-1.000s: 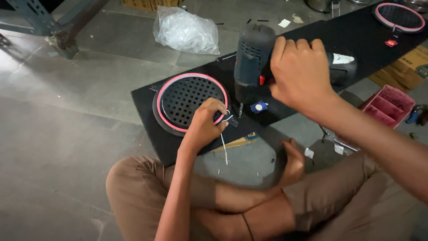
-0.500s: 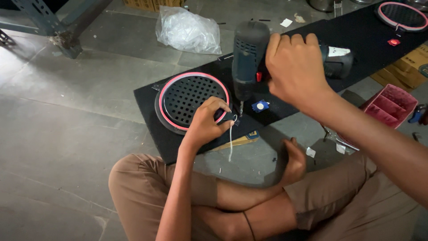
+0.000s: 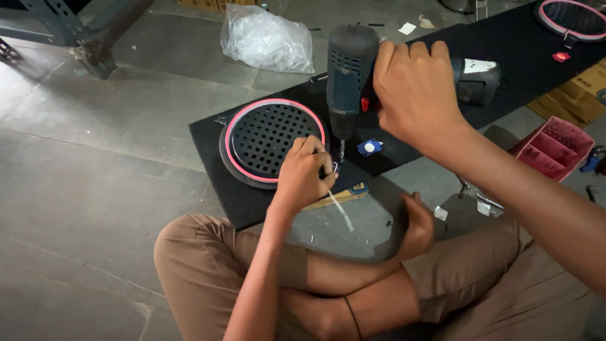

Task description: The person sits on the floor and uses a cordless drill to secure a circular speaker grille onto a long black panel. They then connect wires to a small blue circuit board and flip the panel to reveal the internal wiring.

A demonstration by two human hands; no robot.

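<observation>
Seated cross-legged on a stone floor, working over a black mat (image 3: pixel 214 158).

Right hand (image 3: pixel 416 95): wrapped fully around the grip of a dark blue-grey power drill (image 3: pixel 347 69), held upright, bit pointing down directly below the grip. Left hand (image 3: pixel 306 173): fingers pinched narrow on a small metal clip at the rim of a round black perforated grille with a pink ring (image 3: pixel 271 142), just beside and below the drill tip; exact contact of the bit with the clip not discernible. White strip (image 3: pixel 341 210) trailing from under the left hand toward the legs.

Near the drill tip, to the right: small blue part with a white centre (image 3: pixel 369 147). Beyond the grille, away from the hands: clear plastic bag (image 3: pixel 268 41). Far right of the drill hand: pink compartment tray (image 3: pixel 552 148); second pink-ringed grille (image 3: pixel 571 16) at the mat's far end.

Judged risks:
1. Bit slipping off the small clip and striking the left fingertips, caused by their closeness to the tip.
2. Grille rotating or sliding on the mat under torque, caused by a 1-handed pinch hold only.
3. Drill tilting off vertical, caused by a single-hand grip high above the work.
4. Loose white strip winding into the bit.
</observation>
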